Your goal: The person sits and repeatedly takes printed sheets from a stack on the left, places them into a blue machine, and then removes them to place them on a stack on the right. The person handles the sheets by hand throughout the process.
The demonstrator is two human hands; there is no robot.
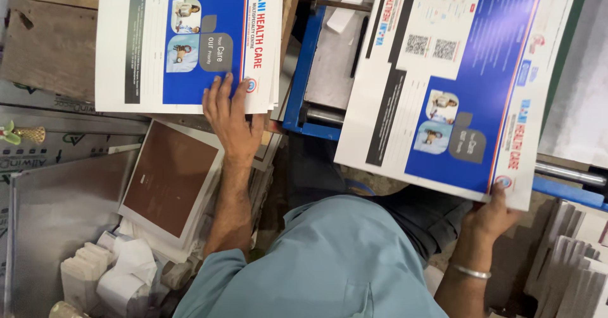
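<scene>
A stack of printed blue-and-white sheets [158, 46] lies at the upper left. My left hand [229, 114] rests flat on its near right corner, fingers spread. At the right, my right hand [493, 212] pinches the near corner of a second printed blue-and-white sheet [456, 71], which lies tilted over the blue metal machine frame [310, 58]. A metal bangle [470, 271] circles my right wrist. My light blue shirt fills the lower middle.
A brown-faced card stack [170, 177] sits below the left sheets. White folded paper pieces [120, 270] and a grey metal plate [57, 217] lie lower left. Grey board stacks [573, 261] stand lower right. A steel roller bar [567, 174] runs at the right.
</scene>
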